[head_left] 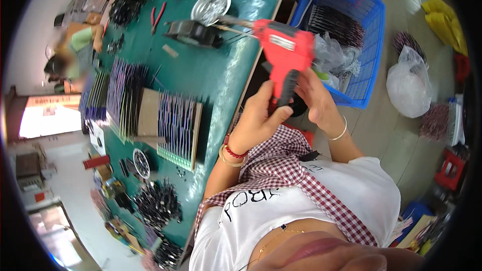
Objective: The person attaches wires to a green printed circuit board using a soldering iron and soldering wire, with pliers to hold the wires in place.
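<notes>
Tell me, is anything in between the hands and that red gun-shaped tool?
No, nothing visible. The left hand is wrapped around the black handle of the red gun-shaped tool, and the right hand touches the handle from the other side. The tool is held up beside the green table.

Glossy red plastic tool [283, 50], shiny metal bowl [211, 6], blue plastic basket [374, 45].

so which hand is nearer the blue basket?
Right. The right hand is on the red gun tool on the side toward the blue basket, close to its near corner. The left hand grips the tool's black handle, farther from it.
</notes>
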### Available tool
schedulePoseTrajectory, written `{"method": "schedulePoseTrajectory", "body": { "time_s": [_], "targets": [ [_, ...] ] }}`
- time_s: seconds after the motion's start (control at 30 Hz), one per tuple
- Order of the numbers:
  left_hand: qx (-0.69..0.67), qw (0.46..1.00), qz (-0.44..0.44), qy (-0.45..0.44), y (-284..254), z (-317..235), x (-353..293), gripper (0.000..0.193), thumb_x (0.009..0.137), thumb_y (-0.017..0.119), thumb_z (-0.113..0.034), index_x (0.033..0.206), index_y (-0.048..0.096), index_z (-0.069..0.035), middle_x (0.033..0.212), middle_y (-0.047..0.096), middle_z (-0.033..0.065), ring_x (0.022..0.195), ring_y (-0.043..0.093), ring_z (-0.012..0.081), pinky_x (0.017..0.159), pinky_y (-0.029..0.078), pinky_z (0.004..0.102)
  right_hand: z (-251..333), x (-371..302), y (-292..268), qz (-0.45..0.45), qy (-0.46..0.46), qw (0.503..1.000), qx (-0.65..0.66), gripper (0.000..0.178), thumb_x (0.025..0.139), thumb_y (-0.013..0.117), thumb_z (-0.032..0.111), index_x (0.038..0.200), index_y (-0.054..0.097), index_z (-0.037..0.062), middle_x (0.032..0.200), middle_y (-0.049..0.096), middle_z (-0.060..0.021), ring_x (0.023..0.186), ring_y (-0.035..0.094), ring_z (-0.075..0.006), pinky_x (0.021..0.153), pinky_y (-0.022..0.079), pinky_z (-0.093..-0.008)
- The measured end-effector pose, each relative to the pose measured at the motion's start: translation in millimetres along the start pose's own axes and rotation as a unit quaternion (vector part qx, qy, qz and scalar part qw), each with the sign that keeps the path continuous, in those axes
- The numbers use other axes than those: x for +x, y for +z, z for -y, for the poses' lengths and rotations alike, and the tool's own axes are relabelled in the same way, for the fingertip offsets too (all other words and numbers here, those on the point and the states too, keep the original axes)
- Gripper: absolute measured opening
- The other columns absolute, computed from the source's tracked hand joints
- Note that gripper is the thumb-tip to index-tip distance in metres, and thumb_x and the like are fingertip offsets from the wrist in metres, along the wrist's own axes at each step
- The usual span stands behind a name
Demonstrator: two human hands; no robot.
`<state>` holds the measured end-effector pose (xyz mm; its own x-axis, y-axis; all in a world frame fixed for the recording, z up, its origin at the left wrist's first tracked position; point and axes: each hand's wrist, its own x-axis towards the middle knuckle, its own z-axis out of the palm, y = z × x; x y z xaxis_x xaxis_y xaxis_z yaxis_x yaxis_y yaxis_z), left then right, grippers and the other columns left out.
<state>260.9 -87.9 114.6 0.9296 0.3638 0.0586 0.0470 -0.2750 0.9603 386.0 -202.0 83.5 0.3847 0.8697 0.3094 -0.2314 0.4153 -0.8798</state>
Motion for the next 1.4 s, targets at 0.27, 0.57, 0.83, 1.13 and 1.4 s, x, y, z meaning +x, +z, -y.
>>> {"method": "schedulePoseTrajectory", "body": {
  "time_s": [0.27,0.57,0.83,1.13,1.4],
  "targets": [
    [0.211,0.966,-0.144,0.030,-19,-23,-69,0.038,0.068,0.071,-0.009,0.101,0.055,0.003,0.084,0.060,0.0161,0.072,0.059,0.0272,0.064,0.046,0.0333,-11,27,82,0.021,0.106,0.981,0.162,0.049,0.084,0.058,0.025,0.123,0.041,-0.0008,0.089,0.061,-0.0119,0.085,0.059,-0.0178,0.077,0.047,-0.0318],
    [-0.313,0.820,-0.202,0.434,-20,-103,-195,0.010,0.086,0.047,-0.016,0.090,0.050,-0.007,0.092,0.050,0.0031,0.089,0.049,0.0164,0.075,0.038,0.0290,-34,25,103,-0.025,0.008,0.991,0.135,0.046,0.088,0.053,0.028,0.122,0.041,-0.0001,0.067,0.053,-0.0061,0.060,0.054,-0.0148,0.065,0.049,-0.0328],
    [-0.285,0.719,-0.220,0.594,-18,-75,-203,0.019,0.086,0.052,-0.015,0.103,0.046,-0.010,0.096,0.047,0.0001,0.089,0.050,0.0125,0.074,0.041,0.0340,-29,74,56,-0.174,-0.058,0.978,0.096,0.042,0.091,0.049,0.036,0.117,0.049,0.0029,0.056,0.044,-0.0014,0.051,0.042,-0.0110,0.056,0.041,-0.0292],
    [-0.243,0.729,-0.186,0.613,-40,-77,-220,0.019,0.086,0.053,-0.014,0.103,0.047,-0.011,0.096,0.047,0.0006,0.090,0.051,0.0114,0.073,0.040,0.0327,-83,301,-132,-0.141,0.132,0.949,0.249,0.032,0.086,0.060,0.029,0.095,0.046,0.0027,0.071,0.048,-0.0087,0.056,0.047,-0.0161,0.052,0.045,-0.0278],
    [-0.157,0.674,-0.372,0.619,-28,-83,-208,0.013,0.087,0.049,-0.013,0.100,0.049,-0.009,0.098,0.045,0.0005,0.091,0.050,0.0107,0.074,0.038,0.0311,-112,347,-111,-0.163,0.235,0.958,-0.023,0.054,0.083,0.060,0.043,0.120,0.045,0.0065,0.096,0.058,-0.0181,0.078,0.061,-0.0260,0.069,0.054,-0.0393]
  ]
}}
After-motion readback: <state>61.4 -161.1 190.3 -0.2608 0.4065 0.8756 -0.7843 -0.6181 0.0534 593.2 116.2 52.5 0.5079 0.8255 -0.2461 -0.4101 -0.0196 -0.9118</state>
